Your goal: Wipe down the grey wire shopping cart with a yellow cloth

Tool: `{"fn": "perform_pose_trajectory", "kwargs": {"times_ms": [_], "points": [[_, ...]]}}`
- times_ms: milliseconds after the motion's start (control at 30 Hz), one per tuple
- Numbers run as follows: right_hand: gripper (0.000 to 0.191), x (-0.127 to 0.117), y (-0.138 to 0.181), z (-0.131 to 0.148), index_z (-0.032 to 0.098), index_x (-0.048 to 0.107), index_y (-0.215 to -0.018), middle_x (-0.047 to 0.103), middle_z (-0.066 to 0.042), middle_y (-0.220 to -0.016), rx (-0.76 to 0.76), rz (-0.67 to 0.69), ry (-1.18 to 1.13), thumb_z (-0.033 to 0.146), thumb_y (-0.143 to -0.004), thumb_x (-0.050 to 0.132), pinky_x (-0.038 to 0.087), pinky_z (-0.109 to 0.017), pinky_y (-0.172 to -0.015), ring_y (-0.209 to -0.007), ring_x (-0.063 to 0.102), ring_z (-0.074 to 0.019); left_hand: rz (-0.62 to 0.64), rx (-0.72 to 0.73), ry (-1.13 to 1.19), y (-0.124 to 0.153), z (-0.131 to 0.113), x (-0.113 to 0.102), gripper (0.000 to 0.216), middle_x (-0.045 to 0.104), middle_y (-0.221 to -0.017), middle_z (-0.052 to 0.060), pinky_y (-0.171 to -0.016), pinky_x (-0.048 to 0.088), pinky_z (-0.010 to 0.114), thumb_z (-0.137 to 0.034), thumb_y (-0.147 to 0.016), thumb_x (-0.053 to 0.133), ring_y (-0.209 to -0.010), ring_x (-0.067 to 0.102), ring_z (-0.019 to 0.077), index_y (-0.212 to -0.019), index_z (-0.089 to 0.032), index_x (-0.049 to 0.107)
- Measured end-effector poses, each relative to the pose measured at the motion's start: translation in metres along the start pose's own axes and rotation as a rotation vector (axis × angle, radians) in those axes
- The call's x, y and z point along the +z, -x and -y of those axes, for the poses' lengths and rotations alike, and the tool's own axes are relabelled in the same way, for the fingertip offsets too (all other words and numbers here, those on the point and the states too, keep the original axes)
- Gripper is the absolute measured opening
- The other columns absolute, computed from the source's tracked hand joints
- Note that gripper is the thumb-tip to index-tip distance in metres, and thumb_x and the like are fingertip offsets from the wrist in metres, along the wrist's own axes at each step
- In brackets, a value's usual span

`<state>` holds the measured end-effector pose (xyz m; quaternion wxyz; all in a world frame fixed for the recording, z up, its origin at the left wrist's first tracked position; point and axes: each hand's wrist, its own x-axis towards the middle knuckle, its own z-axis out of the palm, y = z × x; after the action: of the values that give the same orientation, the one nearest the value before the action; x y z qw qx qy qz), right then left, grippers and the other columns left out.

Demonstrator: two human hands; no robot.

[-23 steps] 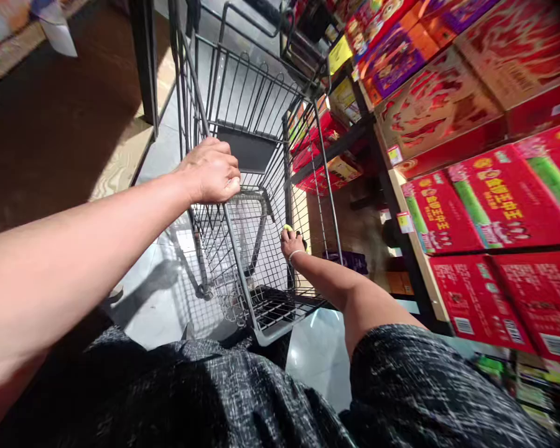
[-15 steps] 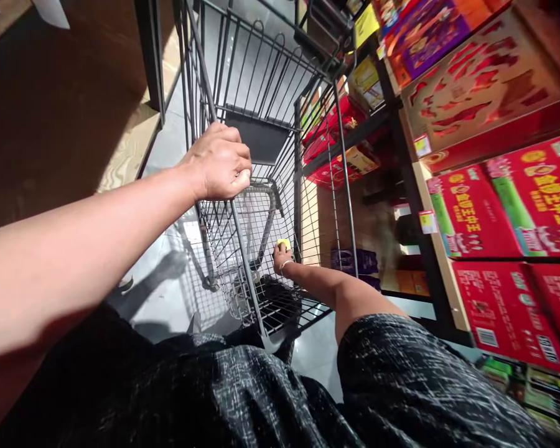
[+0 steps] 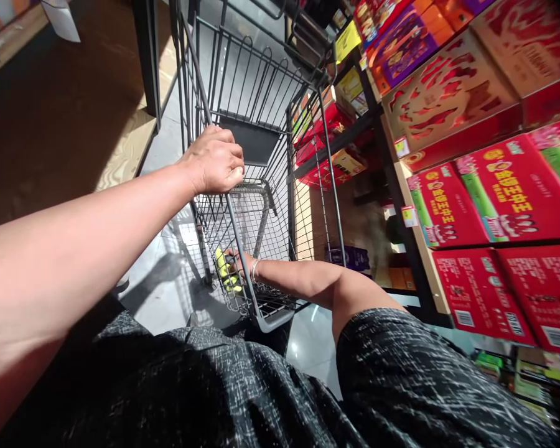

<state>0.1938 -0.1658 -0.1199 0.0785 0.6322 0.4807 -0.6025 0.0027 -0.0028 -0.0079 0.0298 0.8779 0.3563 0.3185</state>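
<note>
My left hand (image 3: 216, 160) is closed around the top rim of a dark wire shopping cart (image 3: 330, 165). Deep inside the basket, my right hand (image 3: 241, 264), with a bracelet at the wrist, presses a yellow cloth (image 3: 224, 271) to the cart's left wire wall near the closest end. The cloth looks soft and rumpled, and the wires partly cover it. Cart bars also hide some of the right fingers. A dark flat panel (image 3: 249, 138) is fixed at the cart's far end.
Shelves on the right hold stacked red boxes (image 3: 499, 186) and an orange-and-red carton (image 3: 448, 93), with price tags (image 3: 409, 216) along the edge. A wooden shelf (image 3: 126, 146) with a black post (image 3: 145, 62) stands close on the left. Grey tiled floor (image 3: 156, 233) lies below.
My right hand has moved left across the basket with the yellow cloth, from the right side to the left wall. More of the cloth shows. My left hand keeps its hold on the rim.
</note>
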Motion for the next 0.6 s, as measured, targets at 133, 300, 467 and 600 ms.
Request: {"fn": "perform_pose_trajectory", "kwargs": {"times_ms": [133,300,467,600], "points": [[0.055,-0.030,0.045,0.032,0.022,0.055,-0.120,0.064,0.002,-0.088,-0.064,0.015,-0.364,0.001,-0.070,0.060,0.055,-0.023,-0.061,-0.065,0.058,-0.0099,-0.013,-0.025,0.036,0.003,0.001,0.002,0.036,0.074,-0.092,0.001,-0.097,0.034,0.052,-0.040,-0.087,0.040,-0.103,0.057,0.0256,-0.085,-0.027,0.074],[0.070,-0.075,0.105,0.059,0.027,0.048,-0.132,0.058,-0.003,-0.125,-0.545,-0.019,-0.355,0.010,-0.068,0.072,0.056,-0.027,-0.085,-0.100,0.059,-0.0148,-0.004,-0.030,0.074,0.005,-0.004,0.001,0.037,0.074,-0.096,0.003,-0.101,0.029,0.051,-0.041,-0.089,0.040,-0.105,0.052,0.0243,-0.087,-0.024,0.073],[0.054,-0.049,0.072,0.040,0.021,0.051,-0.124,0.063,-0.002,-0.108,-0.395,-0.025,0.229,0.013,-0.073,0.068,0.055,-0.025,-0.078,-0.090,0.059,-0.0135,0.022,-0.045,0.072,0.007,-0.013,-0.005,0.045,0.072,-0.097,0.005,-0.100,0.027,0.052,-0.043,-0.089,0.034,-0.104,0.051,0.0260,-0.087,-0.020,0.073],[0.040,-0.038,0.047,0.014,0.015,0.061,-0.101,0.064,0.002,-0.083,-0.283,0.154,0.514,0.014,-0.064,0.073,0.051,-0.023,-0.070,-0.077,0.058,-0.0130,0.021,-0.037,0.011,0.009,-0.017,-0.012,0.043,0.072,-0.097,0.000,-0.099,0.030,0.050,-0.042,-0.085,0.032,-0.100,0.052,0.0246,-0.087,-0.030,0.073]]}}
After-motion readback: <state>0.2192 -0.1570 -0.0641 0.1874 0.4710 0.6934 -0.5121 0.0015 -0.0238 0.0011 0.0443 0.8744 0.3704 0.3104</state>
